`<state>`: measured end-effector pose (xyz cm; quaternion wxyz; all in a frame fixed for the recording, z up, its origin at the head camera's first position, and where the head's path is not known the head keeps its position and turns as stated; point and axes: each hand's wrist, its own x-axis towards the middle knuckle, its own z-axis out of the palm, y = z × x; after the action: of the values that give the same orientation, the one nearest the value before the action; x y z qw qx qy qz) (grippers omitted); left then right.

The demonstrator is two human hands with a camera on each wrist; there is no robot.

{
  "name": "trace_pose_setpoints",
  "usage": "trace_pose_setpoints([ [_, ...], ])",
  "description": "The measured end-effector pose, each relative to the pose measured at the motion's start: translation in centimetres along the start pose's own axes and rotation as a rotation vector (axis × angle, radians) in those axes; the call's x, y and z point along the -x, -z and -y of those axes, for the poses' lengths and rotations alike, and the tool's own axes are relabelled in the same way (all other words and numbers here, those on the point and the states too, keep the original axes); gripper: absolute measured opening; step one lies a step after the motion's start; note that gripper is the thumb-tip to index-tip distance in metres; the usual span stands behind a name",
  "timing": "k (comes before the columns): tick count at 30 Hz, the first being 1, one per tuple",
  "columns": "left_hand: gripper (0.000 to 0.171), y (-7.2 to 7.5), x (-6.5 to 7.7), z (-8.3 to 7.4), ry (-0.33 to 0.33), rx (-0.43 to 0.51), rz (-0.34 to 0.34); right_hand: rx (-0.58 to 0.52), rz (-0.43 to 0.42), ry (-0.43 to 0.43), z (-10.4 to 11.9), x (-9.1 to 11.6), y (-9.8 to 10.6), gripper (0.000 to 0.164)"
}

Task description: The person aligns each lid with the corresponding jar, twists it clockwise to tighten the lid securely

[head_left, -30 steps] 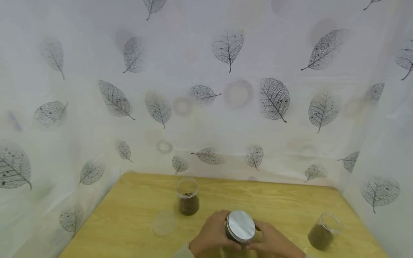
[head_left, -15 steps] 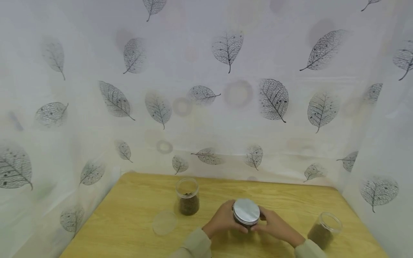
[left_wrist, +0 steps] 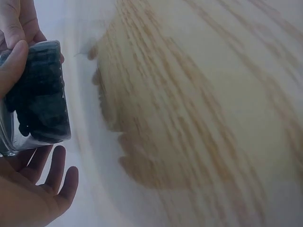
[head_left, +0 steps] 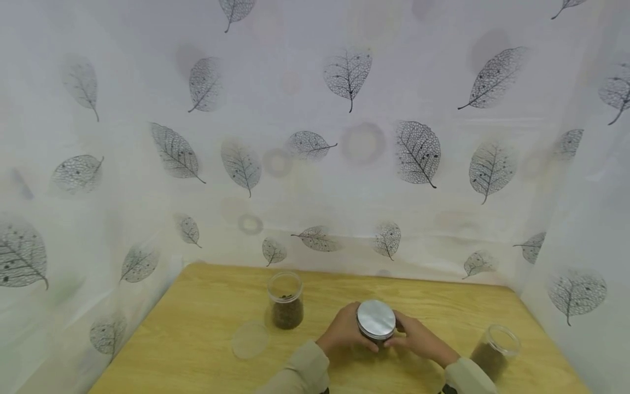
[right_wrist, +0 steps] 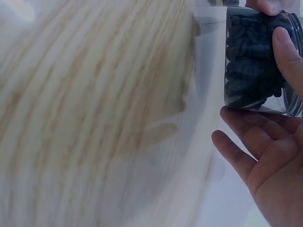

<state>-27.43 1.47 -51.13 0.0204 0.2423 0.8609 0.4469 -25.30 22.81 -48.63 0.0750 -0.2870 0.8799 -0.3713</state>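
In the head view, both hands hold a clear jar with a silver foil-like top. My left hand grips its left side and my right hand its right side, thumbs towards me. Small dark pieces, bean-like in shape, fill most of the jar in the right wrist view. There, the right thumb presses the jar's wall while the fingers curve beneath it in the picture. The left wrist view has the left thumb against the jar, its fingers spread around the other side.
An open clear jar, partly filled with dark brown bits, stands left of the hands. Before it lies a translucent round lid. Another open jar of brown contents is beside the right sleeve. A leaf-print curtain surrounds the wooden table.
Both hands have carried the silver-topped jar away from me and slightly right, mostly in the first half second. The other jars and the lid stay in place.
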Motion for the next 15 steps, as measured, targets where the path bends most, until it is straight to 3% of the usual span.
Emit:
trace_pose_setpoints([
  [15, 0.086, -0.22, 0.01, -0.35, 0.018, -0.07, -0.048, -0.019, -0.014, 0.004, -0.74, -0.26, -0.39, 0.077],
])
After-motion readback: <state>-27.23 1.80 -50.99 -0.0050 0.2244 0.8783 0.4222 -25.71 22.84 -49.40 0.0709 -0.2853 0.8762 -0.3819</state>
